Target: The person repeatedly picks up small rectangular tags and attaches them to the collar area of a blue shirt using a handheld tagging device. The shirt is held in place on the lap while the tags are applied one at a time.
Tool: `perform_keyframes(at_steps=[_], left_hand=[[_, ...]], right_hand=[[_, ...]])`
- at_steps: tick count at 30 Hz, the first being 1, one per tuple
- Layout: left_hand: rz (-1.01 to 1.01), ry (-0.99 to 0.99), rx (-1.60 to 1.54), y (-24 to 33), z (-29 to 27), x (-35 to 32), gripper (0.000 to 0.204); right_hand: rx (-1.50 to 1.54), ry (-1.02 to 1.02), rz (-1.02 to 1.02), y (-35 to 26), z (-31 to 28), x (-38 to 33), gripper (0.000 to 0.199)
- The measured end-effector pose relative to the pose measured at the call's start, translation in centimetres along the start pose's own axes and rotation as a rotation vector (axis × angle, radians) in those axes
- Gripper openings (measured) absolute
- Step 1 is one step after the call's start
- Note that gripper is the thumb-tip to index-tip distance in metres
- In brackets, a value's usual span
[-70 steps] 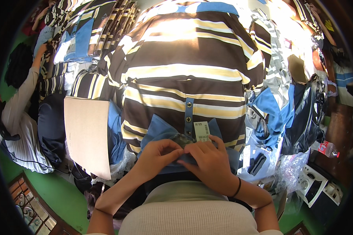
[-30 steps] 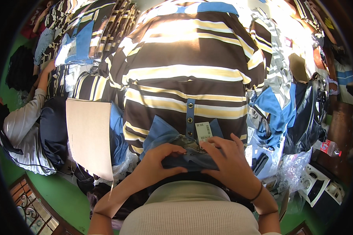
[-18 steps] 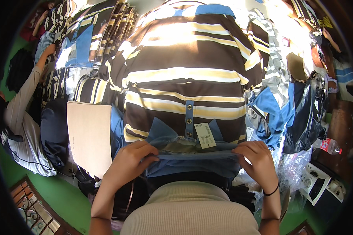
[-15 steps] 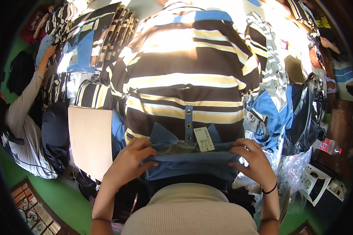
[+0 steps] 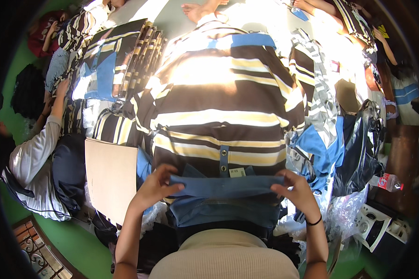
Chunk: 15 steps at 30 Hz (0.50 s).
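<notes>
A brown polo shirt (image 5: 228, 144) with yellow and white stripes lies spread out before me, its buttoned blue placket (image 5: 224, 160) pointing toward me. Its blue collar (image 5: 221, 187) is stretched in a raised band between my hands. My left hand (image 5: 159, 189) pinches the band's left end between thumb and fingers. At the right end, my right hand (image 5: 297, 191) grips it the same way. The collar partly covers a white paper tag (image 5: 237, 172) just beyond it. More blue cloth (image 5: 226, 211) hangs below the band, near my waist.
Tan cardboard sheets (image 5: 111, 179) stand left of the shirt. Folded striped shirts (image 5: 118, 60) are stacked at far left, near a co-worker's arm (image 5: 56, 107). Grey-and-blue garments (image 5: 323, 135), a black plastic bag (image 5: 363, 149) and a plastic bottle (image 5: 387, 182) lie to the right.
Both hands have lifted the collar's edge into a taut band, and it now covers most of the tag. The whole view has shifted, showing more of the far side.
</notes>
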<state>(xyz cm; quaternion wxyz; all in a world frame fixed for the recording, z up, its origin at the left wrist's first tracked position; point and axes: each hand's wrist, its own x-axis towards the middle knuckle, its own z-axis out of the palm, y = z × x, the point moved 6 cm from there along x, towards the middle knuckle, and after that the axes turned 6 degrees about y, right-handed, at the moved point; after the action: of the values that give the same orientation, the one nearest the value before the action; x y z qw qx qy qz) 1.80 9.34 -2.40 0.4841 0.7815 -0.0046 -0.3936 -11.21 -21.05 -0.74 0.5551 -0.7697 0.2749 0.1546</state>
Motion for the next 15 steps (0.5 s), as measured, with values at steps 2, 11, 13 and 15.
perform_keyframes(at_steps=[2, 11, 13, 15], left_hand=[[0.010, -0.074, 0.174, 0.7, -0.2, -0.3, 0.031], [0.527, 0.492, -0.137, 10.1, -4.5, 2.9, 0.022], [0.835, 0.645, -0.134, 12.9, -5.8, 6.3, 0.021], [0.856, 0.725, -0.209, 14.1, -6.6, 11.3, 0.019]], right_hand=[[-0.160, -0.044, -0.020, -1.0, 0.3, -0.2, 0.025], [-0.333, 0.744, -0.710, -13.4, -4.8, 2.4, 0.010], [-0.133, 0.832, -0.673, -15.1, -6.8, 6.1, 0.009], [-0.197, 0.949, -0.872, -17.8, -7.7, 11.6, 0.011]])
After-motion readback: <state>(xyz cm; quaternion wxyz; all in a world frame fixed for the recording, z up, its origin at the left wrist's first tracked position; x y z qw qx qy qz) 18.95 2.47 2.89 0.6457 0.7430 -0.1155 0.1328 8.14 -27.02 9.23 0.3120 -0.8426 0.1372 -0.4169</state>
